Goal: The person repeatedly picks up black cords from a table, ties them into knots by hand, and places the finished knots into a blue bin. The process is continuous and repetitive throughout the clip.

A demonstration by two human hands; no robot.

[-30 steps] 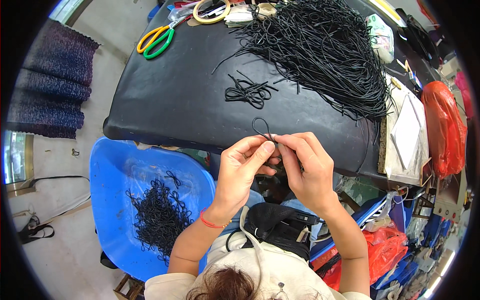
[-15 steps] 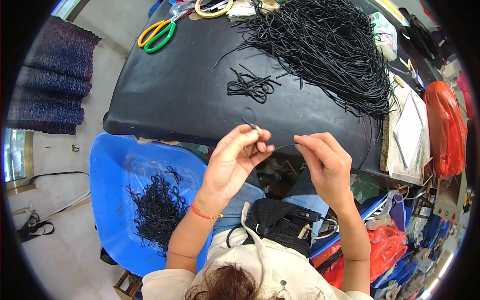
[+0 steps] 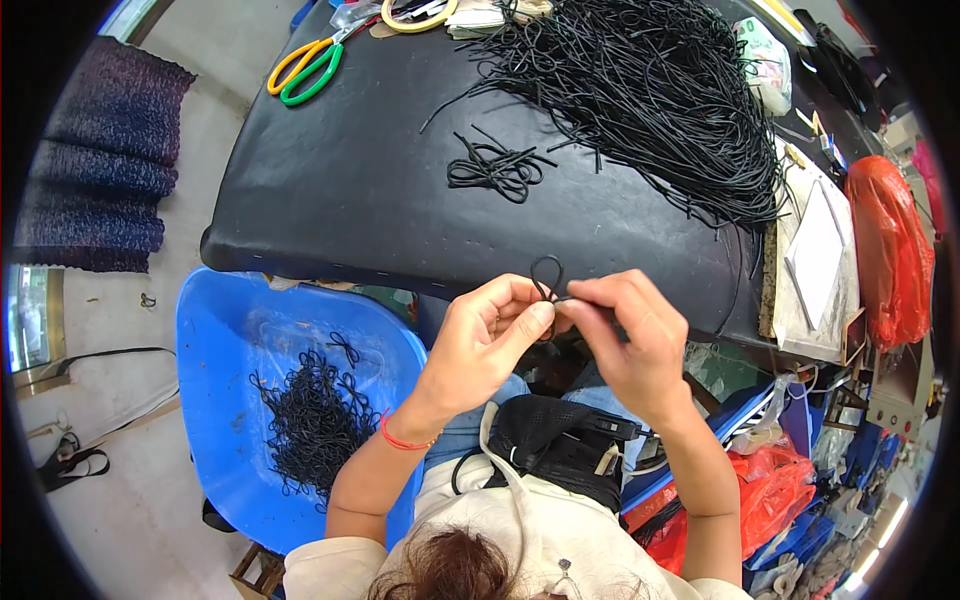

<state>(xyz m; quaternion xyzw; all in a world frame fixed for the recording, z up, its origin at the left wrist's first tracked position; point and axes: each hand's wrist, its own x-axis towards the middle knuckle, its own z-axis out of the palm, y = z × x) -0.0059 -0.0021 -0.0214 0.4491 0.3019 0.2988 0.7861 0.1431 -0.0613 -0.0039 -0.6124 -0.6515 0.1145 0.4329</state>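
We're looking down on a broad bench with a smooth black padded cover (image 3: 330, 180), filling the middle of our view. Below its near edge, on the left, we've got a wide blue plastic tub (image 3: 225, 330). Spread over the bench's far right side, there's a big tangled heap of long black cords (image 3: 640, 110), and away to the left we see a dark blue and purple textured cloth (image 3: 100, 150) hanging. Over on the right, we spot a bulging red plastic bag (image 3: 885, 255), just beside a whitish flat board (image 3: 790, 335) at the bench's edge. Inside the tub, here's a pile of short, looped black cords (image 3: 315, 425).

Now to the hands, and they're close together at the bench's near edge! The left hand (image 3: 480, 345), a red string bracelet at its wrist, pinches between thumb and fingers; the right hand (image 3: 640, 340) pinches just beside it. Both are clamped on one thin black cord (image 3: 547, 291), a narrow loop of it standing up above the fingertips; whether those fingertips touch, we cannot tell.

Up at the far left, we have scissors with one yellow and one green handle (image 3: 335, 43), near a cream-coloured ring of tape (image 3: 420, 28). And between heap and hands, we find a small folded black cord bundle (image 3: 497, 172) lying alone.
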